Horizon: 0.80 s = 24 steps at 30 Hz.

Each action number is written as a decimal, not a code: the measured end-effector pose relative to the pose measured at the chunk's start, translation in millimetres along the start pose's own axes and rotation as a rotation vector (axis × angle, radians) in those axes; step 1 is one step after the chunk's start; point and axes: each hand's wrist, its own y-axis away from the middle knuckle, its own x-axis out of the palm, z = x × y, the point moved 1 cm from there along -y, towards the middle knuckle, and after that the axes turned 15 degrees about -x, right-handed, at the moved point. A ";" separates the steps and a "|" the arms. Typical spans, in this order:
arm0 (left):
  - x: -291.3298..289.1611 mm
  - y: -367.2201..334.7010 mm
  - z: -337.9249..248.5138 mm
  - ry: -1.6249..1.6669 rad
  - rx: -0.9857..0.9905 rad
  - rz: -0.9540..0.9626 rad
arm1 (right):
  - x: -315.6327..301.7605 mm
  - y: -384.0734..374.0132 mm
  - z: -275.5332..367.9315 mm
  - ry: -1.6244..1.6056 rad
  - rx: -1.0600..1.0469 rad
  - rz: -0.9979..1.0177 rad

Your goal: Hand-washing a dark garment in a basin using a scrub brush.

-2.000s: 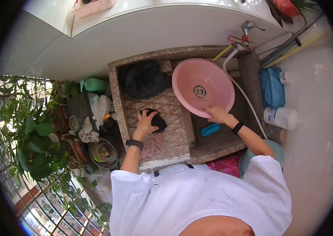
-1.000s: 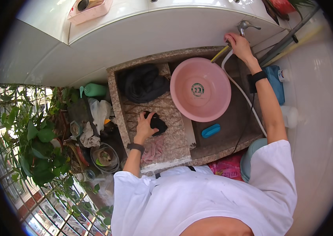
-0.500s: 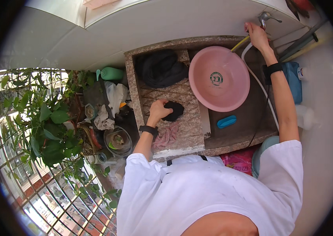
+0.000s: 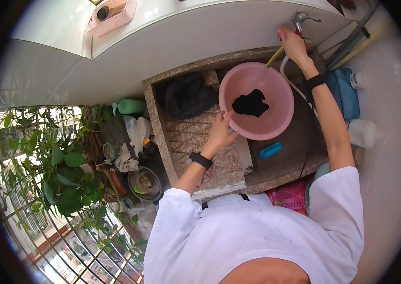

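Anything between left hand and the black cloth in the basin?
Only the near-left rim of the pink basin, right by the left hand; contact is unclear. Inside that rim, nothing visible blocks the black cloth.

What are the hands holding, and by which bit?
The right hand holds the tap below its lever. Whether the left hand grips the bowl's rim can't be told.

No legible text. Only partial printed lettering on the pink packet, can't make out.
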 end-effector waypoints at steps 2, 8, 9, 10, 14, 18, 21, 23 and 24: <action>20.7 1.6 4.0 -0.157 -0.044 0.121 | 0.0 1.6 1.7 0.003 0.004 0.001; 68.8 -7.4 13.1 -0.476 0.026 0.164 | 1.0 3.7 -2.3 0.020 0.016 -0.050; 71.5 -8.1 14.3 -0.507 0.025 0.180 | 1.1 4.4 1.1 0.018 0.008 -0.056; 75.3 -8.2 17.2 -0.512 0.026 0.179 | 1.7 5.5 5.2 0.017 -0.001 -0.063; 80.9 -5.7 32.8 -0.584 0.073 0.108 | 25.8 48.6 45.6 -0.132 -0.087 -0.507; 61.1 -20.6 7.3 -0.529 -0.003 0.273 | 112.8 136.2 8.5 -0.449 0.274 -0.142; 34.5 -49.6 -4.8 0.194 -0.393 0.549 | 160.6 155.1 -19.1 -0.957 0.746 -0.005; 21.9 -72.0 -15.0 0.466 -0.393 0.554 | 177.2 148.2 -33.4 -1.357 1.086 -0.136; 16.6 -82.5 -19.0 0.742 -0.396 0.565 | 185.9 145.6 -40.9 -1.526 1.107 -0.198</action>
